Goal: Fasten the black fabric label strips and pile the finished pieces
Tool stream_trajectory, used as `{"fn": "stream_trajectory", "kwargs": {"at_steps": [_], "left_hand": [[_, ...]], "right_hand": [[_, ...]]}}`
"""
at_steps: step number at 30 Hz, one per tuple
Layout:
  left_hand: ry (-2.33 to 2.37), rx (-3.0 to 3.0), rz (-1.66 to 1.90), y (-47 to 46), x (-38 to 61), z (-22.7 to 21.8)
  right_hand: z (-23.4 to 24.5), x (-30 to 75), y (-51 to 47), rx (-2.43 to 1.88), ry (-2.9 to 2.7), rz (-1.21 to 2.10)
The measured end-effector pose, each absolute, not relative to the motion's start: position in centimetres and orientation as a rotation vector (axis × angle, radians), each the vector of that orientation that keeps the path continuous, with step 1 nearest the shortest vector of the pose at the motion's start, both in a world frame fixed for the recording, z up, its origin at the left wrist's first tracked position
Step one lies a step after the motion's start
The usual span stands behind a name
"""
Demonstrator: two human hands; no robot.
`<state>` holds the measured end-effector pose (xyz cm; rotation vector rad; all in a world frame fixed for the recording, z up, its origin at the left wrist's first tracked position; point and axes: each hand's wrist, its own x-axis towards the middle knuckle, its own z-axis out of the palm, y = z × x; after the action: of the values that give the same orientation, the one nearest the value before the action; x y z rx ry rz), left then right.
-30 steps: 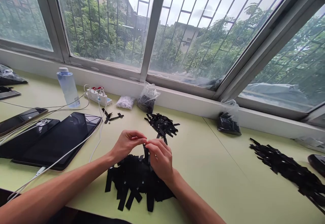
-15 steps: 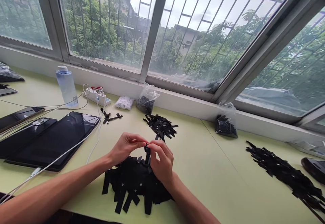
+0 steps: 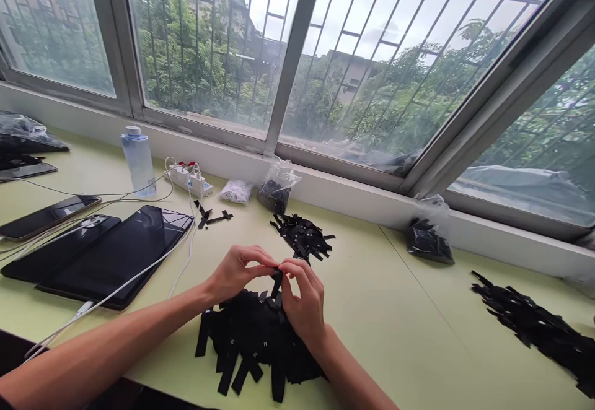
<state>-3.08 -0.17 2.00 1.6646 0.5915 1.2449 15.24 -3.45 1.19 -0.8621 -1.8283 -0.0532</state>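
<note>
Between my two hands a black fabric strip (image 3: 277, 283) is held up, its lower part hanging over a pile of black strips (image 3: 251, 329). My left hand (image 3: 242, 270) pinches the strip's top end from the left, thumb against fingertips. My right hand (image 3: 304, 295) pinches the same end from the right, and the fingertips of both hands meet there. Small white marks, some like a letter M, show on strips in the pile. Just beyond my hands lies a second heap of black strips (image 3: 304, 235). My right forearm covers part of the near pile.
A tablet (image 3: 121, 255), phones (image 3: 51, 215) and white cables lie at left. Behind them stand a water bottle (image 3: 139, 165) and a power strip (image 3: 188, 179). Plastic bags (image 3: 275, 193) of black pieces line the window ledge. A long strip pile (image 3: 534, 323) lies at right.
The view has turned slightly left, so things sit further right in the picture. Both hands keep their pinch on the strip, with little other movement.
</note>
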Motion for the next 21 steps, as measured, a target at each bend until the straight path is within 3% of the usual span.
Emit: {"fn": "stream_trajectory", "kwargs": {"at_steps": [15, 21], "left_hand": [[0.818, 1.630, 1.240, -0.3, -2.5, 1.6], [0.876, 2.092, 1.295, -0.3, -3.1, 1.6]], "right_hand": [[0.6, 15.0, -1.8, -0.996, -1.881, 0.021], [1.9, 16.9, -2.1, -0.837, -1.940, -0.201]]}}
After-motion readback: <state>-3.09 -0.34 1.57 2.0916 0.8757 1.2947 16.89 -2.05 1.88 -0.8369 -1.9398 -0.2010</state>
